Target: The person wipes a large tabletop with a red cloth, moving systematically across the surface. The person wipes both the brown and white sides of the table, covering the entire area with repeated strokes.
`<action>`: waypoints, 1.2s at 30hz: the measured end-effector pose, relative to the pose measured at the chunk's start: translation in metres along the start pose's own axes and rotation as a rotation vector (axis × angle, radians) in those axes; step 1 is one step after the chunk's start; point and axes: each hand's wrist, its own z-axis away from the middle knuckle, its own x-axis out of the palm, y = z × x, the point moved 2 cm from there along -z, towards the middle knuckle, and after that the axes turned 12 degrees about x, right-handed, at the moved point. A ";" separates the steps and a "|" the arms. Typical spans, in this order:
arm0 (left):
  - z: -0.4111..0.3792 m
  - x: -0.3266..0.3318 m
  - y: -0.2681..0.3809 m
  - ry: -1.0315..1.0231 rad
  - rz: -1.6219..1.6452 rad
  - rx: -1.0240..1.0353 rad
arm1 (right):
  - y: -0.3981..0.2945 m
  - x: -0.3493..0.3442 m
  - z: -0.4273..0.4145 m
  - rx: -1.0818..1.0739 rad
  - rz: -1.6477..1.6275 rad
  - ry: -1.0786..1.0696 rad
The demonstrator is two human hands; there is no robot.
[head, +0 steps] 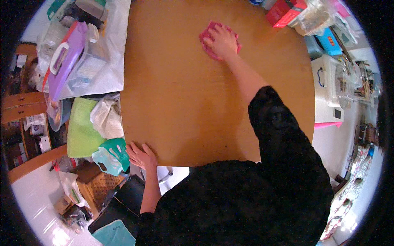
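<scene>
A crumpled pink cloth (212,54) lies on the far part of a brown wooden tabletop (178,101). My right hand (222,41) presses flat on it with the fingers spread, and the cloth shows all round the hand. At the table's near left corner rests my left hand (142,156), palm down, fingers apart, with nothing held. Just left of that hand is a green plastic bag or pouch (115,153).
Along the left edge are a purple lidded container (69,61), a lime green sheet (83,129) and a beige cloth (107,117). A red box (284,13) stands at the far right corner. A white cabinet (320,92) adjoins the right edge.
</scene>
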 end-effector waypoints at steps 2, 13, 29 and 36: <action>0.002 -0.005 0.000 -0.016 -0.008 -0.047 | -0.006 -0.004 -0.029 0.010 0.018 -0.027; -0.005 0.002 0.003 0.030 -0.011 0.019 | 0.030 0.031 -0.077 0.001 -0.046 0.205; -0.006 -0.001 0.009 0.075 -0.029 0.039 | -0.010 0.000 0.343 -0.476 -0.182 -0.199; -0.007 -0.001 0.010 0.035 -0.030 -0.001 | 0.030 -0.010 0.370 -0.479 -0.171 -0.208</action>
